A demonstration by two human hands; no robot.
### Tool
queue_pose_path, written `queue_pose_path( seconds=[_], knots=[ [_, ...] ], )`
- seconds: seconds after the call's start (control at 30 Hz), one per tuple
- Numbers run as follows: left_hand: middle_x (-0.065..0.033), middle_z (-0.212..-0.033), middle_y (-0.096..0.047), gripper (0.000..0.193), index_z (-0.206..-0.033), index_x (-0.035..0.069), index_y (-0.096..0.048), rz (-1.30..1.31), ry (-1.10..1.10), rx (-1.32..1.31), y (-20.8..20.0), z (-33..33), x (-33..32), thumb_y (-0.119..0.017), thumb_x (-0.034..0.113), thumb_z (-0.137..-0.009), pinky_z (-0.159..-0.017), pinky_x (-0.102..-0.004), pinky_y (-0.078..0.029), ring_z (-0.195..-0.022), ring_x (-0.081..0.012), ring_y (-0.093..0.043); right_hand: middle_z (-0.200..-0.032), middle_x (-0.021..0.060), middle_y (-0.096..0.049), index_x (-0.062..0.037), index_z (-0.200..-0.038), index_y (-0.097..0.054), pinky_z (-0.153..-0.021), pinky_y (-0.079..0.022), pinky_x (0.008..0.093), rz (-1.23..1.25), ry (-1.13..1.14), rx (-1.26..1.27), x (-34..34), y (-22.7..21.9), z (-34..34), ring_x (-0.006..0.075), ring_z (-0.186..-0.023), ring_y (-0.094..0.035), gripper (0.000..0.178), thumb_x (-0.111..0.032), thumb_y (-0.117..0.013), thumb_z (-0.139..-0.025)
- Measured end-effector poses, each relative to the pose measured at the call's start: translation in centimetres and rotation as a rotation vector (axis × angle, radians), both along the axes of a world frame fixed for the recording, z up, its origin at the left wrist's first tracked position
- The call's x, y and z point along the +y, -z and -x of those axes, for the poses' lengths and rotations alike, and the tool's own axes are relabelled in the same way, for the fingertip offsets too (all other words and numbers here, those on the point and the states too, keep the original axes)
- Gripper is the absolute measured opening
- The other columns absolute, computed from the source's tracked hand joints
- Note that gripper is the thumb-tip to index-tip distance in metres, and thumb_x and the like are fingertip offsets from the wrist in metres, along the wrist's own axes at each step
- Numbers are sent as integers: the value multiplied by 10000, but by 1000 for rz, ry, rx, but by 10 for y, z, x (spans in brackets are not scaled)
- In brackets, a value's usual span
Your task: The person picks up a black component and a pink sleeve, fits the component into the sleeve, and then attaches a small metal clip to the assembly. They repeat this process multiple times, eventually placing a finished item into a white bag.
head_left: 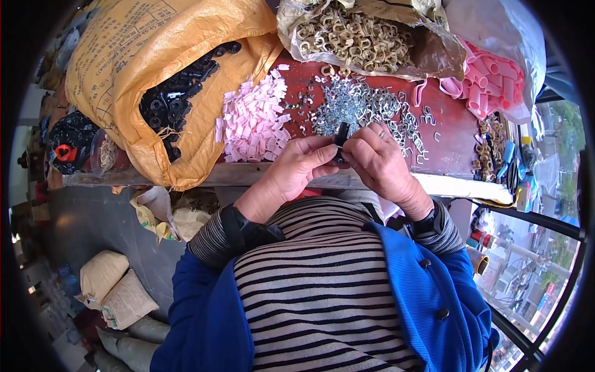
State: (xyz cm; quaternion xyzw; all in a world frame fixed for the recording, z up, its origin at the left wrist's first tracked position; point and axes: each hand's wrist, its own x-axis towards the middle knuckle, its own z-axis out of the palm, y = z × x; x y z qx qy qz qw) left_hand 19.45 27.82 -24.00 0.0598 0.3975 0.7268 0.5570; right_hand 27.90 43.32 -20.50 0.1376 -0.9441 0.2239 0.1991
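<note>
While a striped top (316,285) and blue jacket (418,279) fill the lower middle of the frame, the left hand (296,167) and the right hand (383,162) meet at its centre, grasping a slim black part (342,133). Its long axis runs nearly up and down the frame, the upper end pointing to the top edge, leaning slightly right. It lies between the two hands, pinched in the fingertips of both; its lower end is partly hidden. Beyond, on the red table (452,149), pale pink pieces (253,121) heap left of centre, silvery metal hooks (383,104) to their right. Farthest, an orange sack (204,146) holds black components (164,106) at upper left, brass-coloured loops (353,40) lie at upper centre and pink tubes (494,84) at upper right.
</note>
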Motion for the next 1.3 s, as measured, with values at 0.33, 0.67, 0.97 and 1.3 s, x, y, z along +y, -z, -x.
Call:
queue_pose_path(
  seconds=[0.33,0.67,0.97,1.3],
  knots=[
    [-78,-891,-578,249,-1005,0,-519,-11,110,82,-1,12,-4,-537,124,-789,-680,-213,-469,-794,-163,-580,-694,52,-459,-30,-834,-478,-504,-383,222,1201,-23,-566,8,22,5,111,-600,-486,198,-115,-618,-721],
    [-95,-897,-580,244,-1002,5,-524,6,-63,44,14,38,-22,-535,113,-785,-669,-206,-467,-812,-184,-581,-810,95,-537,-50,-895,-531,-570,-434,301,-211,196,6,66,62,125,255,-660,-533,183,-79,-570,-719],
    [-100,-885,-582,211,-982,15,-533,-19,-230,-28,19,42,-32,-526,101,-789,-621,-212,-480,-793,-204,-588,-811,72,-533,-55,-918,-536,-633,-443,298,61,64,-177,54,52,112,220,-760,-530,245,-24,-592,-682],
    [-94,-772,-600,218,-887,17,-556,18,2,44,-3,28,-34,-517,217,-809,-560,-209,-482,-661,-171,-601,-800,59,-546,-7,-1074,-481,-651,-447,260,646,-132,-259,6,-12,24,154,-740,-535,465,-58,-664,-650]
  ],
)
